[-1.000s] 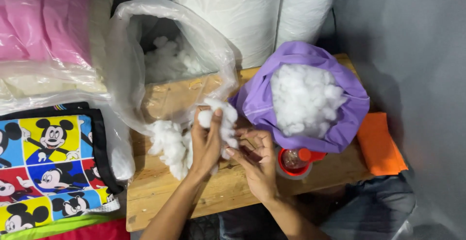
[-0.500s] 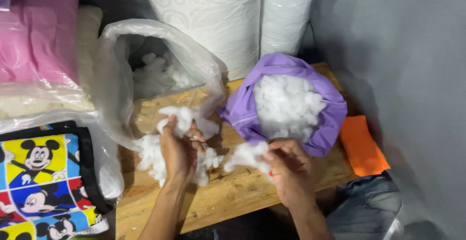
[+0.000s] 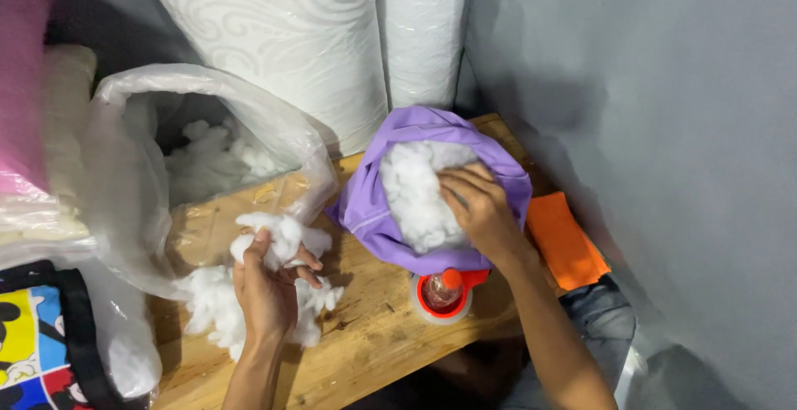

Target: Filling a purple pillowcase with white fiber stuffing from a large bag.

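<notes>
The left hand (image 3: 267, 287) holds a clump of white stuffing (image 3: 278, 236) tight. The right hand (image 3: 480, 208), open, presses stuffing into the purple cover (image 3: 374, 215).

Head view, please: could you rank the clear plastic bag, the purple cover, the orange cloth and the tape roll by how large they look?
1. Clear plastic bag, largest.
2. Purple cover.
3. Orange cloth.
4. Tape roll, smallest, though partly hidden under the cover.
</notes>
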